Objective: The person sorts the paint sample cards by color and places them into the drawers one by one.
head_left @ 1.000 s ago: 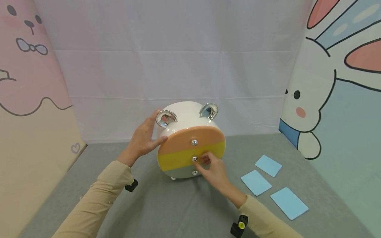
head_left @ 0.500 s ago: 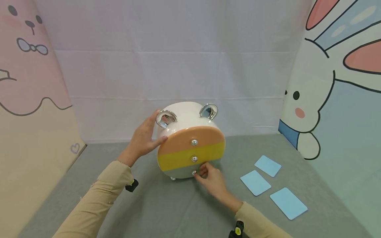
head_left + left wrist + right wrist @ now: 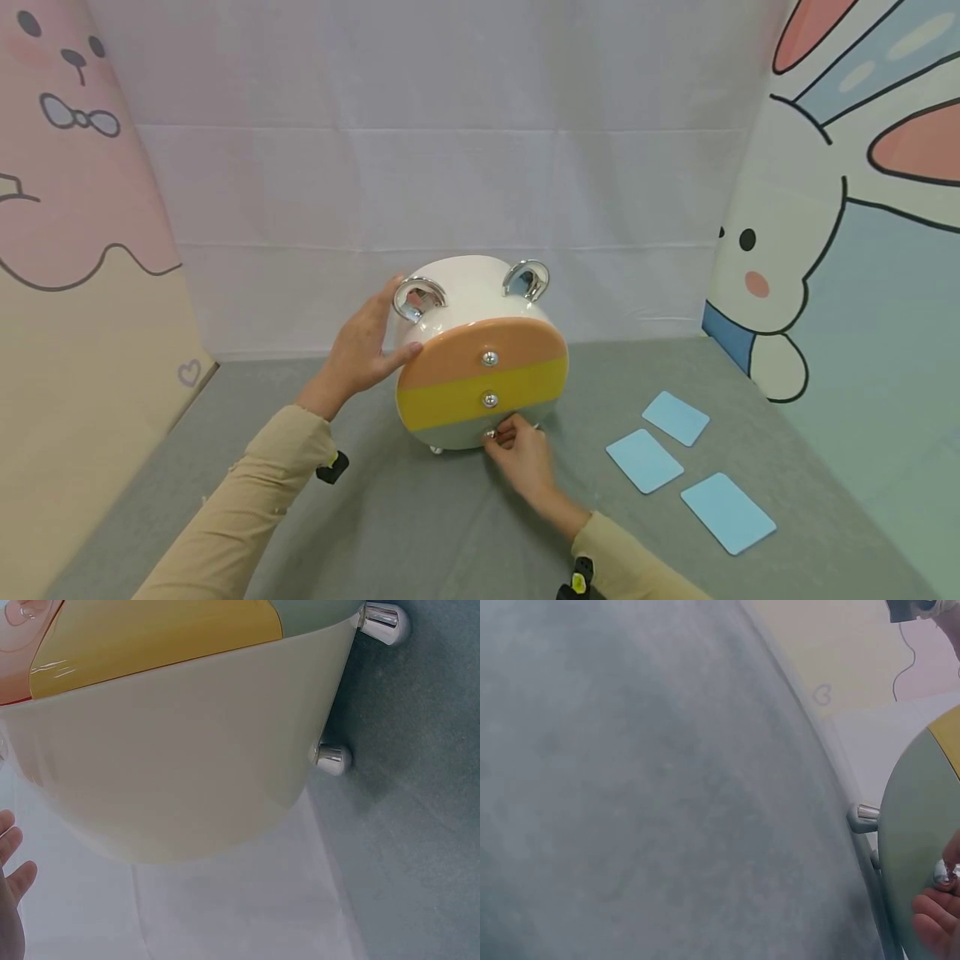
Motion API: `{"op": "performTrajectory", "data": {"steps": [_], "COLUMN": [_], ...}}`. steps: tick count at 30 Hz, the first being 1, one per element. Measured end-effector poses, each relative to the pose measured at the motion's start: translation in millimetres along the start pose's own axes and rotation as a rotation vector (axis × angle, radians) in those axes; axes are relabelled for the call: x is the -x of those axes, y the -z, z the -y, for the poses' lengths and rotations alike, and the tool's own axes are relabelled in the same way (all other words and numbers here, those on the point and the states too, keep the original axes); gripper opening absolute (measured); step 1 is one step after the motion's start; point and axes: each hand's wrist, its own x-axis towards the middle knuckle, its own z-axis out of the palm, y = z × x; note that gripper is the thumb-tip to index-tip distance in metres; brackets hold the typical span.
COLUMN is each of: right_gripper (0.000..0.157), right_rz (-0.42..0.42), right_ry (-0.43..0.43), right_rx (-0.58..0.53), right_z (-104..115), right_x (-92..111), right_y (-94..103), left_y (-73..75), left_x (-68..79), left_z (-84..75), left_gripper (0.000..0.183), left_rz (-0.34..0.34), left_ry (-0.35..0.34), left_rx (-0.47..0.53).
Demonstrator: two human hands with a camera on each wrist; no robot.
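A white, clock-shaped drawer box (image 3: 468, 287) stands mid-table with silver ear-like loops on top. Its front has an orange, a yellow and a grey-green drawer (image 3: 450, 436), each with a round silver knob; all look pushed in. My left hand (image 3: 365, 346) rests on the box's left side, thumb at the front edge and fingers extended toward the back. With thumb and fingers, my right hand (image 3: 527, 460) pinches the lowest drawer's knob (image 3: 943, 874), which is partly hidden by the fingers.
Three light blue cards lie to the right of the box: a far card (image 3: 676, 418), a middle card (image 3: 645, 461) and a near card (image 3: 728, 513). Grey cloth covers the table (image 3: 405, 533). A white curtain (image 3: 450, 167) hangs close behind, with cartoon-printed panels on both sides.
My right hand has moved down from the yellow drawer's knob to the grey-green one, and its wrist has swung left. My left hand, the box and the cards have stayed put.
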Motion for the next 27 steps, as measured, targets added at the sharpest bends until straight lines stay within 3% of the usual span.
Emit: {"op": "performTrajectory", "data": {"steps": [7,16,27], "right_gripper": [0.012,0.012,0.013], "right_rz": [-0.023,-0.001,0.043], "right_ry": [0.001,-0.091,-0.145], "right_rx": [-0.009,-0.045,-0.128], "right_z": [-0.4,2.3,9.3], "right_x": [-0.8,2.8,21.8], "right_y": [-1.2,3.0,17.3], "left_y": [0.1,0.0,-0.9], "left_x": [-0.1,0.1,0.3], "left_z": [-0.2,0.2,0.6], "left_gripper": [0.090,0.089,0.090], "left_rz": [-0.005,0.005,0.002], "left_ry": [0.004,0.012,0.019], "left_rx": [0.005,0.008,0.014]}}
